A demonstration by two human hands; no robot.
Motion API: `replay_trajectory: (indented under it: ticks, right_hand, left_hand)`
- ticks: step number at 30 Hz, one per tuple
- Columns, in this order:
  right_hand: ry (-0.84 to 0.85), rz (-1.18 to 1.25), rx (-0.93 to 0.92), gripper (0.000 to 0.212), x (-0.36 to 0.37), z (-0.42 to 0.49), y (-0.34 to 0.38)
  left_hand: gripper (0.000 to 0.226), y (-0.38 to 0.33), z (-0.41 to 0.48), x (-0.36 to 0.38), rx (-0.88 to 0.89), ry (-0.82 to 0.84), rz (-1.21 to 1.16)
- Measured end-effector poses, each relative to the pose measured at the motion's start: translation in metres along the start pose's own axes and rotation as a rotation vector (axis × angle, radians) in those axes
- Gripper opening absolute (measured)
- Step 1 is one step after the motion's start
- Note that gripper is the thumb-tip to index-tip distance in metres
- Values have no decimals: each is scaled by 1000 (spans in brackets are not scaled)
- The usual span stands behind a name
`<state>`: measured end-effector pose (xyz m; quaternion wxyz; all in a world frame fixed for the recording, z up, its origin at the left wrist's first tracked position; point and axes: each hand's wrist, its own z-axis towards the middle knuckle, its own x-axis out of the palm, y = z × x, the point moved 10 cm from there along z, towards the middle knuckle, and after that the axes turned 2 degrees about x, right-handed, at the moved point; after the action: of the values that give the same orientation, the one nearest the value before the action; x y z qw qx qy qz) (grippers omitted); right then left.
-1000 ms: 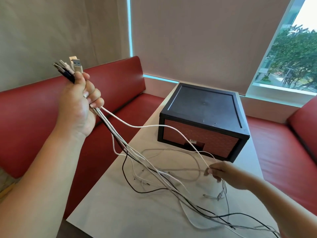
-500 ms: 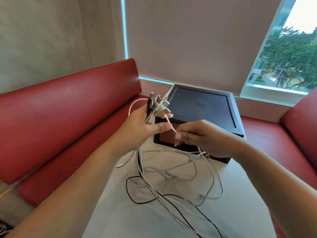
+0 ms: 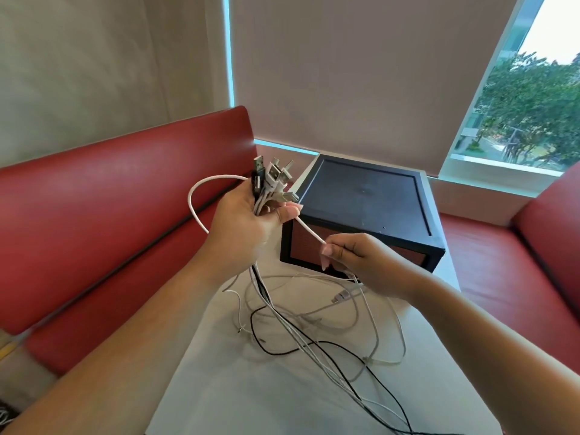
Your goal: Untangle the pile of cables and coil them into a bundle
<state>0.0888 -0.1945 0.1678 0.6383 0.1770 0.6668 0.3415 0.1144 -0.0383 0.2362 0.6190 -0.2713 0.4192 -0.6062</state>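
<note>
Left hand [image 3: 243, 227] grips cables [image 3: 314, 334] (ends cut off); right hand [image 3: 361, 262] pinches one.

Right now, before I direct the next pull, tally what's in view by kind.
Bare hands: 2, left hand and right hand, both gripping cable
Black box with red panels: 1
White table: 1
Tangle of white and black cables: 1, strands too overlapped to count
Total: 5
</note>
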Motion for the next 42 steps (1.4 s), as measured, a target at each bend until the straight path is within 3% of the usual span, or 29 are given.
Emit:
replay_trajectory:
  ticks: [3, 10, 16, 36, 42]
  right_hand:
    - [-24, -6, 10, 28, 6, -1, -11]
    - [-37, -146, 27, 28, 7, -1, -38]
    - [-77, -119, 32, 27, 6, 6, -56]
    - [-82, 69, 335, 33, 35, 5, -166]
    - [-148, 305, 416, 30, 40, 3, -170]
  left_hand:
    - [12, 8, 4, -12, -2, -47, 31]
    - [13, 11, 4, -33, 5, -129, 4]
    - [14, 3, 1, -43, 20, -158, -73]
    - [29, -15, 8, -89, 97, -312, -173]
    - [24, 13, 5, -107, -40, -410, -204]
